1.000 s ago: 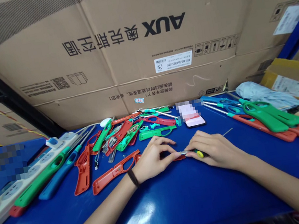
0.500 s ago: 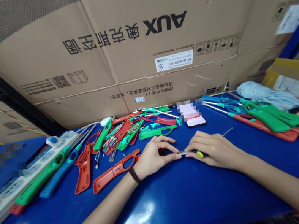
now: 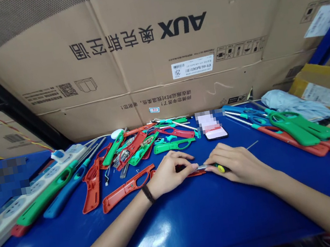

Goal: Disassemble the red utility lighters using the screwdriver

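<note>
My left hand (image 3: 170,173) pinches the left end of a small silvery metal piece (image 3: 202,167) between thumb and fingertips. The fingers of my right hand (image 3: 238,166) close on its other end. A screwdriver (image 3: 220,169) with a yellow handle end is also tucked in my right hand, its thin shaft pointing up to the right. Just below the metal piece shows a strip of red plastic (image 3: 198,173), largely hidden by my hands. Left of my left hand lies a red lighter shell half (image 3: 122,192) with a finger loop.
Red and green lighter shells and metal parts (image 3: 137,147) lie piled behind my left hand. A phone (image 3: 216,131) lies at the back. Whole lighters (image 3: 300,129) are stacked at right, others rest against a power strip (image 3: 36,188) at left. A large carton (image 3: 143,72) stands behind.
The red plastic strip now shows beneath the metal piece, between my hands. My left fingertips have shifted slightly up and left; both hands otherwise hold nearly the same pose.
</note>
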A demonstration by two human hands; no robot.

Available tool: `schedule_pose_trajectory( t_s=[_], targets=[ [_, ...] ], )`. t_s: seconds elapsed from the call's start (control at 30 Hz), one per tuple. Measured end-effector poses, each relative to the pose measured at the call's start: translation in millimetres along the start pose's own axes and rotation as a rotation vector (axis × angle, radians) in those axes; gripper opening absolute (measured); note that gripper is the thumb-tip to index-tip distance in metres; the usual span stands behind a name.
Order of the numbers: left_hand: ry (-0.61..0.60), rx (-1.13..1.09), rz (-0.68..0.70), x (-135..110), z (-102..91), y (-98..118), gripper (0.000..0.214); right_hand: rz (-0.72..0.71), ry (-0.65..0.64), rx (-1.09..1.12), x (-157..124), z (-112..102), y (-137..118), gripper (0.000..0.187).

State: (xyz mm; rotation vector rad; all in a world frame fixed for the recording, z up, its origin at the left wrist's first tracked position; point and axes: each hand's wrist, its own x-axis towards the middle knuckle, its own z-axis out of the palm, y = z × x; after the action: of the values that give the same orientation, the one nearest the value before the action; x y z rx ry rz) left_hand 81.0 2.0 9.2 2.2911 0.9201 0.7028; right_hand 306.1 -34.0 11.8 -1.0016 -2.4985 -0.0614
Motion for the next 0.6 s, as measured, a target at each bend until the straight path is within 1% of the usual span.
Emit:
schedule_pose_trajectory(
  t_s=[0.43, 0.6],
  targets=[
    [-0.054, -0.120, -0.050, 3.9, -3.9, 2.0, 0.005, -0.011, -0.008, 0.001, 0.6, -0.9, -2.0, 0.025],
    [-0.051, -0.133, -0.062, 2.8, -3.8, 0.6, 0.004, -0.011, -0.017, 0.015, 0.1, -0.6, -2.3, 0.024]
  ],
)
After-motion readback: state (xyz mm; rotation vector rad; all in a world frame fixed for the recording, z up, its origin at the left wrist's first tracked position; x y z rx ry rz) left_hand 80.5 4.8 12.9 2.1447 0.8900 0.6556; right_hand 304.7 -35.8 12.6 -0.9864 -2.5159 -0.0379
